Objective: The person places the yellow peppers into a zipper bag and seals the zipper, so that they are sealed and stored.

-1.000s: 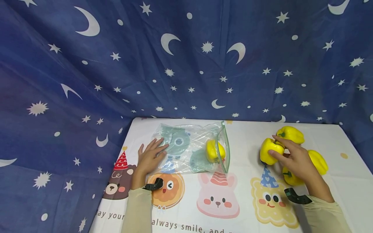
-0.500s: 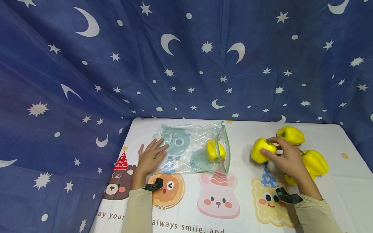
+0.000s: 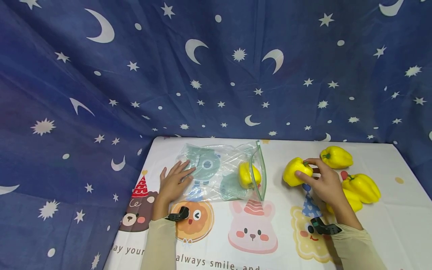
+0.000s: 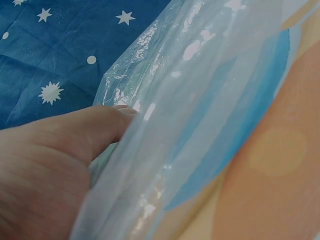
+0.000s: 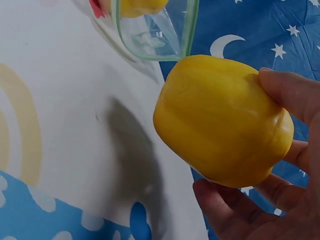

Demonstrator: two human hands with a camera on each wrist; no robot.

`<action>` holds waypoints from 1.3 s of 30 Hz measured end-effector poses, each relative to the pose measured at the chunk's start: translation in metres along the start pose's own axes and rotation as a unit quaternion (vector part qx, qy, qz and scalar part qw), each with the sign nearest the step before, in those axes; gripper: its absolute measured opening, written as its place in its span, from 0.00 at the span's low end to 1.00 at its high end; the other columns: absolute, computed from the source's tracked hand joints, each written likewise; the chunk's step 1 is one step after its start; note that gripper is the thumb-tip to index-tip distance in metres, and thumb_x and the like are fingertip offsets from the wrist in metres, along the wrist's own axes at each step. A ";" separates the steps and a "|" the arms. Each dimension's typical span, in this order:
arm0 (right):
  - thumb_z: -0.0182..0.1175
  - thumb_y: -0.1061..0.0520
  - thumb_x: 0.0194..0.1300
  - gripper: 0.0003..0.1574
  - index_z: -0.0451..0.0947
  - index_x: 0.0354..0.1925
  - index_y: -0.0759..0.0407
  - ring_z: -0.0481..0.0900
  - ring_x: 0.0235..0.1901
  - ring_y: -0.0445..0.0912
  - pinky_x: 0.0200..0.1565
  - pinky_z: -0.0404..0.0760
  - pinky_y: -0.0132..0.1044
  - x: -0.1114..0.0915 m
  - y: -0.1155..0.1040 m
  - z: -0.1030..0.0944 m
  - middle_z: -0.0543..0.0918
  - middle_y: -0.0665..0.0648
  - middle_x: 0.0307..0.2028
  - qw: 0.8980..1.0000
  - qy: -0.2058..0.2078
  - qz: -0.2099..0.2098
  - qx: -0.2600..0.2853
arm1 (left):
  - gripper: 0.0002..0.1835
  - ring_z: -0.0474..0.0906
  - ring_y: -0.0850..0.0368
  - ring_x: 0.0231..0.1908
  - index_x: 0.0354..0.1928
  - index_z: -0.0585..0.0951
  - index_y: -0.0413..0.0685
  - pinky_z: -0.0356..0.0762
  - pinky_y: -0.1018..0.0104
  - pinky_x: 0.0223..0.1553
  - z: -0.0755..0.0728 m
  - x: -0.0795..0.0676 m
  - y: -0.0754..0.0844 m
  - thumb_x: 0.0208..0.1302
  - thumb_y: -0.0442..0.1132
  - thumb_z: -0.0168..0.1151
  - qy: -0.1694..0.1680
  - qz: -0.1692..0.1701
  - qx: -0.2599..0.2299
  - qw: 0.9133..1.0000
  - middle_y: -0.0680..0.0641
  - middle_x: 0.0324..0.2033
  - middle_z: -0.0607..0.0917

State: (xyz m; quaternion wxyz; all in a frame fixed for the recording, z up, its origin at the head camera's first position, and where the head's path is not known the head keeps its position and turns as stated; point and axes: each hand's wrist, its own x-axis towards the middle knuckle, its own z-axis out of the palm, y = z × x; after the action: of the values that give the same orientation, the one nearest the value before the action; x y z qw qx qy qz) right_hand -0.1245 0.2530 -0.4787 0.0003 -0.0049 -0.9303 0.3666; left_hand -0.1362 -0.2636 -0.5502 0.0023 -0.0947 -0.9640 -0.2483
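My right hand (image 3: 323,183) grips a yellow bell pepper (image 3: 294,172) by its stem end, thumb on one side and fingers on the other. In the right wrist view this pepper (image 5: 220,120) hangs above the table, its shadow below it. Left of it lies a clear zip bag (image 3: 216,187) with a green-edged mouth facing right. Another yellow bell pepper (image 3: 247,175) is inside, just behind the mouth. My left hand (image 3: 175,183) rests with spread fingers on the bag's closed left end. The left wrist view shows the thumb (image 4: 100,127) against the crinkled plastic.
Several more yellow bell peppers (image 3: 336,157) lie on the right part of the table, behind and beside my right hand. The tablecloth (image 3: 401,217) is white with cartoon prints. A blue curtain (image 3: 219,75) with moons and stars rises at the back and left.
My right hand has carried the bell pepper left toward the bag's mouth, away from the other peppers. The left hand, the bag and the pepper inside have stayed in place.
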 end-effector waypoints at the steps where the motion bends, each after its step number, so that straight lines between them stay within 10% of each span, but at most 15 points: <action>1: 0.65 0.33 0.66 0.42 0.70 0.66 0.56 0.76 0.57 0.70 0.53 0.78 0.68 0.000 -0.001 0.001 0.74 0.69 0.66 1.000 0.002 -0.001 0.005 | 0.22 0.50 0.53 0.81 0.69 0.76 0.72 0.30 0.32 0.75 0.000 0.000 0.000 0.77 0.56 0.51 0.000 -0.001 0.001 1.000 0.60 0.78 0.63; 13: 0.68 0.37 0.66 0.38 0.72 0.65 0.55 0.78 0.59 0.64 0.54 0.83 0.52 0.002 -0.003 0.019 0.77 0.64 0.64 0.999 0.021 -0.030 0.032 | 0.21 0.50 0.52 0.81 0.69 0.77 0.72 0.30 0.32 0.75 0.000 0.000 0.001 0.77 0.55 0.52 0.002 0.000 -0.001 1.000 0.60 0.78 0.64; 19: 0.68 0.39 0.66 0.37 0.73 0.65 0.54 0.80 0.58 0.66 0.52 0.83 0.61 0.004 -0.007 0.028 0.77 0.66 0.64 0.998 0.018 -0.039 0.050 | 0.21 0.49 0.53 0.81 0.69 0.76 0.72 0.29 0.33 0.75 0.000 0.000 0.000 0.78 0.55 0.51 -0.002 -0.002 -0.001 1.000 0.61 0.78 0.63; 29: 0.65 0.36 0.68 0.38 0.69 0.67 0.53 0.75 0.64 0.63 0.58 0.78 0.56 0.008 -0.019 0.039 0.73 0.62 0.69 0.993 -0.009 0.006 0.121 | 0.21 0.50 0.53 0.80 0.69 0.77 0.72 0.30 0.32 0.75 0.000 -0.001 0.000 0.77 0.55 0.52 0.002 -0.002 -0.002 1.000 0.60 0.78 0.64; 34: 0.67 0.35 0.66 0.41 0.68 0.66 0.53 0.79 0.56 0.47 0.49 0.85 0.32 0.013 -0.026 0.049 0.72 0.60 0.68 0.977 -0.019 0.064 0.201 | 0.21 0.52 0.51 0.80 0.68 0.78 0.71 0.31 0.31 0.74 0.001 -0.001 0.000 0.77 0.54 0.53 0.008 0.001 -0.001 1.000 0.58 0.77 0.65; 39: 0.69 0.37 0.65 0.41 0.66 0.63 0.56 0.82 0.44 0.38 0.48 0.87 0.37 0.017 -0.029 0.062 0.67 0.62 0.70 0.953 -0.018 0.119 0.277 | 0.21 0.51 0.51 0.80 0.68 0.78 0.70 0.31 0.31 0.75 0.000 -0.001 0.001 0.77 0.54 0.53 0.008 0.001 -0.002 1.000 0.58 0.77 0.65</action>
State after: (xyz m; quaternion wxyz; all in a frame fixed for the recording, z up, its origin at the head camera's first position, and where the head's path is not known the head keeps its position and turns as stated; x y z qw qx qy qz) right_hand -0.1423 0.1897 -0.5040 -0.0584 -0.1085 -0.7849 0.6072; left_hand -0.1354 -0.2623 -0.5500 0.0100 -0.0942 -0.9633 -0.2514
